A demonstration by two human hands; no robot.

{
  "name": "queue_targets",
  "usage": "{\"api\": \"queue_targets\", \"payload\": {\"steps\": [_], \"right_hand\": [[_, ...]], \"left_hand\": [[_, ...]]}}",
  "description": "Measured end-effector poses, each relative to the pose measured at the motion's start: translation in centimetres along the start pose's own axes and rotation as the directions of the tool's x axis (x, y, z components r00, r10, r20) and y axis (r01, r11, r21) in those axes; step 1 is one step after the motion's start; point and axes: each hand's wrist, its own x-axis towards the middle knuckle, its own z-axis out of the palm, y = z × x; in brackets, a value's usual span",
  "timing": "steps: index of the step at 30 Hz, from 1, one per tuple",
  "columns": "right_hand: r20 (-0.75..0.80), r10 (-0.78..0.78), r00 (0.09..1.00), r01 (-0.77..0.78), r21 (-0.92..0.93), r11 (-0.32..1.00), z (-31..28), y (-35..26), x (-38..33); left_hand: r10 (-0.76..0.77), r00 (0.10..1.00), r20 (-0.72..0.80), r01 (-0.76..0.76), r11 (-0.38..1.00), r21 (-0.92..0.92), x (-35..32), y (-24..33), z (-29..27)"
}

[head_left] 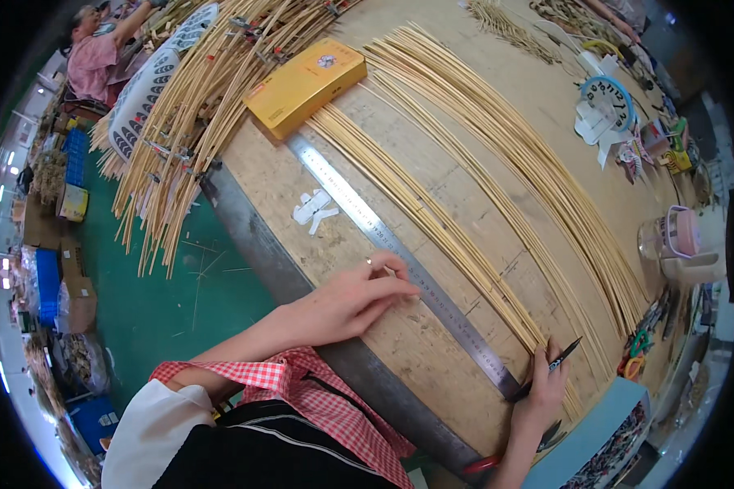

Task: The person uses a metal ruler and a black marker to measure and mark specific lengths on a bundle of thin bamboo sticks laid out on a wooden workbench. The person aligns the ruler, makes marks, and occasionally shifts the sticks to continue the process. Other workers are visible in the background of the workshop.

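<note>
A long steel ruler [355, 208] lies on the wooden table, slanting from upper left to lower right beside a narrow bundle of thin straw-coloured sticks [420, 208]. My left hand [359, 297] rests at the ruler's near edge, its index finger reaching over the metal and the other fingers loosely bent; I see nothing held in it. A black pen [564, 354] is gripped in my right hand [546, 387], which sits at the near ends of the bundle and the ruler. A yellow box [306, 85] lies across the far ends of both.
A broader bundle of sticks [506, 130] lies farther right. Clamps and a heap of sticks [171, 163] crowd the far left, near a person in pink [98, 65]. Right side: a blue clock [610, 104], a pitcher [683, 236], scissors [636, 354] and a light-blue box [599, 436].
</note>
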Motion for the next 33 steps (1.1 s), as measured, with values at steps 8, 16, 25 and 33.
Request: {"api": "queue_targets", "payload": {"steps": [8,16,25,33], "right_hand": [[-0.073,0.004,0.997,-0.011,-0.097,0.995,0.9,0.8,1.1],[-0.234,0.067,0.97,-0.067,0.011,0.998,0.7,0.9,1.9],[-0.417,0.035,0.908,-0.019,0.042,0.999,-1.0,-0.1,2.1],[-0.345,0.094,0.934,-0.068,0.086,0.994,-1.0,-0.3,1.0]], "left_hand": [[-0.085,0.991,-0.106,0.087,0.996,0.014,-1.0,-1.7,-2.8],[0.01,1.0,-0.005,-0.009,0.973,0.23,2.5,-2.5,-4.0],[0.172,0.971,0.167,-0.23,0.863,0.45,9.7,-2.2,-1.5],[0.23,0.961,0.153,-0.274,0.859,0.432,12.3,-3.1,0.3]]}}
